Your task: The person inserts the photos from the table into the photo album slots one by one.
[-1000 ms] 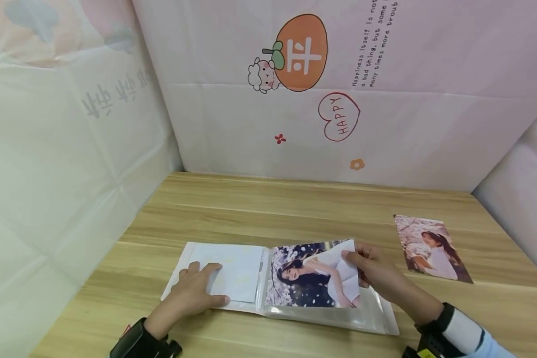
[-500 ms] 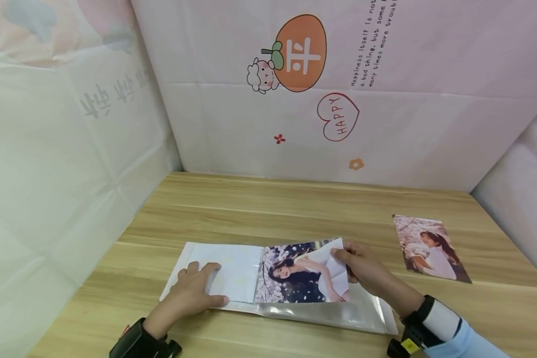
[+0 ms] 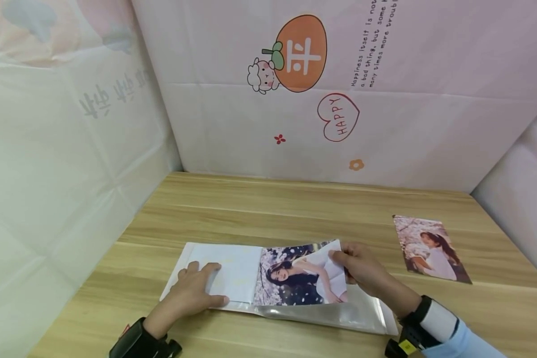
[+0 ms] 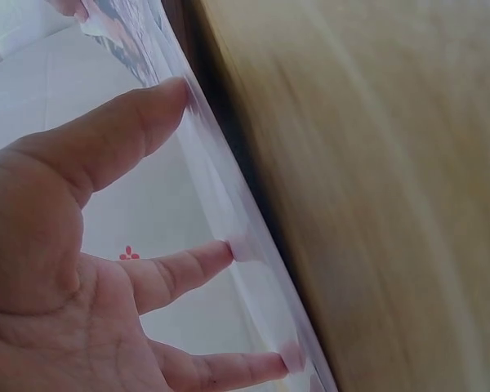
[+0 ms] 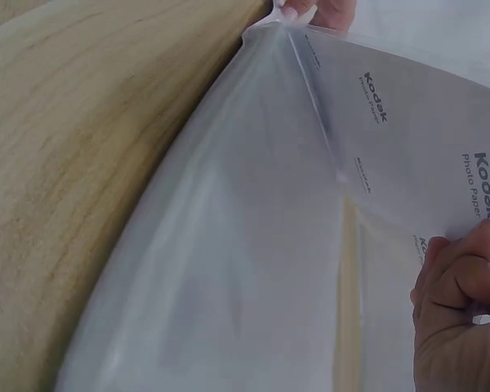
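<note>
A photo album point(image 3: 367, 315) lies spread on the table, with a white left page point(image 3: 239, 278) and a clear plastic pocket on the right. My left hand point(image 3: 192, 291) rests on the left page; in the left wrist view its fingers point(image 4: 180, 278) are spread, tips against the page. Between thumb and curled fingers, my right hand point(image 3: 362, 266) pinches the right end of a photo point(image 3: 295, 281) of a dark-haired person in white. That photo lies over the right page, its left edge at the spine. The right wrist view shows its Kodak-printed back point(image 5: 416, 114) raised off the clear pocket point(image 5: 220, 245).
A second photo point(image 3: 431, 248), with pink blossoms, lies on the wooden table point(image 3: 268, 209) to the right of the album. White printed sheets point(image 3: 232, 124) wall the table at the back and both sides.
My right hand has moved left with the photo, bringing its left edge to the album's spine, mostly in the first half second. The left hand has stayed in place.
</note>
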A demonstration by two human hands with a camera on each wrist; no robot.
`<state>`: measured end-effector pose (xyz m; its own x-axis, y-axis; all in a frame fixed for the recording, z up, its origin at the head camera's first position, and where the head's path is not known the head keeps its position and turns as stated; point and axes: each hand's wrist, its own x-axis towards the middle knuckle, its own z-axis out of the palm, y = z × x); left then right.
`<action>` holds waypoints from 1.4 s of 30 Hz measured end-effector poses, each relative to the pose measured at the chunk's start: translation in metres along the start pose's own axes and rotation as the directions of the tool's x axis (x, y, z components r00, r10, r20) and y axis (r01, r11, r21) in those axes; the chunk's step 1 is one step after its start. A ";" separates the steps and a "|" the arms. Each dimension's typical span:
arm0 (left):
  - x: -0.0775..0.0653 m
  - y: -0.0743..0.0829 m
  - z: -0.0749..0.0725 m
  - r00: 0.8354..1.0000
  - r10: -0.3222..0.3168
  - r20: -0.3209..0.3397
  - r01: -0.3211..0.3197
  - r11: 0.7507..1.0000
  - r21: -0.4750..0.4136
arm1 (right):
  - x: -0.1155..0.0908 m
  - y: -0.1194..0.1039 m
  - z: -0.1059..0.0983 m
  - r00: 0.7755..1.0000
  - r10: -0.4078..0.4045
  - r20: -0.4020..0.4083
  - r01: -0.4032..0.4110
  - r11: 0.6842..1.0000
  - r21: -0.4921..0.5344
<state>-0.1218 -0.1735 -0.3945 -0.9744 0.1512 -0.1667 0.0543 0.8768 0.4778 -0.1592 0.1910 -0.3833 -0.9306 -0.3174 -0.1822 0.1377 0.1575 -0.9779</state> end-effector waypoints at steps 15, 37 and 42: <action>0.000 0.000 0.000 1.000 -0.016 0.002 0.016 1.000 0.002 | 0.006 0.012 0.017 0.999 0.013 -0.048 -0.016 0.999 -0.050; 0.001 -0.003 -0.002 1.000 0.002 0.006 -0.002 1.000 0.007 | 0.004 0.010 0.021 1.000 0.015 -0.024 -0.019 0.986 -0.167; 0.001 -0.003 -0.003 1.000 0.010 0.004 -0.010 1.000 0.006 | 0.007 0.011 0.029 0.999 0.025 -0.023 -0.028 0.991 -0.135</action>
<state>-0.1238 -0.1768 -0.3936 -0.9728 0.1615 -0.1658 0.0651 0.8782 0.4738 -0.1542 0.1637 -0.3980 -0.9344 -0.2919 -0.2043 0.1168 0.2908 -0.9496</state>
